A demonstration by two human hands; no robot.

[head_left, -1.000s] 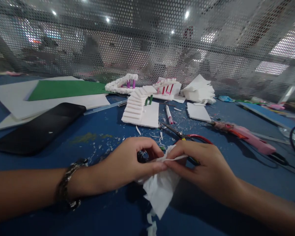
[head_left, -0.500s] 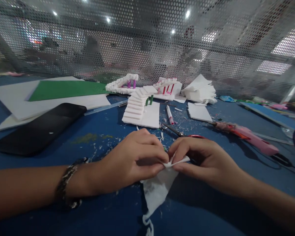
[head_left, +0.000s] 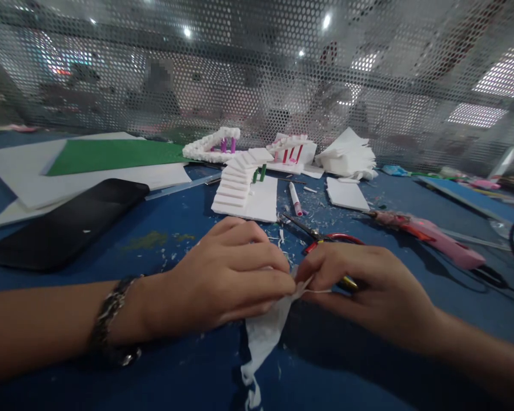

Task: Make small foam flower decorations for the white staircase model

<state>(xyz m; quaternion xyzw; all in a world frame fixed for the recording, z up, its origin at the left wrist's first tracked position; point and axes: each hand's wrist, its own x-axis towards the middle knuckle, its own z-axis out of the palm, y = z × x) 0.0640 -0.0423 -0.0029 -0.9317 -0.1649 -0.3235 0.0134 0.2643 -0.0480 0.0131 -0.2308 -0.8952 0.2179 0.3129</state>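
A thin white tissue (head_left: 267, 328) is pinched between both my hands, its lower part hanging down to a twisted, ragged end. My left hand (head_left: 235, 274) closes on it from the left, thumb mostly hidden under the fingers. From the other side, my right hand (head_left: 360, 279) grips the tissue's edge between thumb and bent fingers. Just behind the right hand lie scissors (head_left: 346, 237) with red-and-black handles, partly covered by its fingers. Beyond the hands stands a small white model staircase (head_left: 233, 185) with green posts on a white base.
A black phone-like slab (head_left: 68, 225) and white and green sheets (head_left: 115, 155) lie left. A pink glue gun (head_left: 432, 237) with a cable rests right. Behind are a marker (head_left: 295, 200), a tissue stack (head_left: 346, 154), more white models (head_left: 214, 145) and a perforated metal screen (head_left: 257, 68).
My left fingers have folded further over the tissue, and its hanging end has swung a little left. My right hand has shifted slightly down, exposing more of the scissors' handles.
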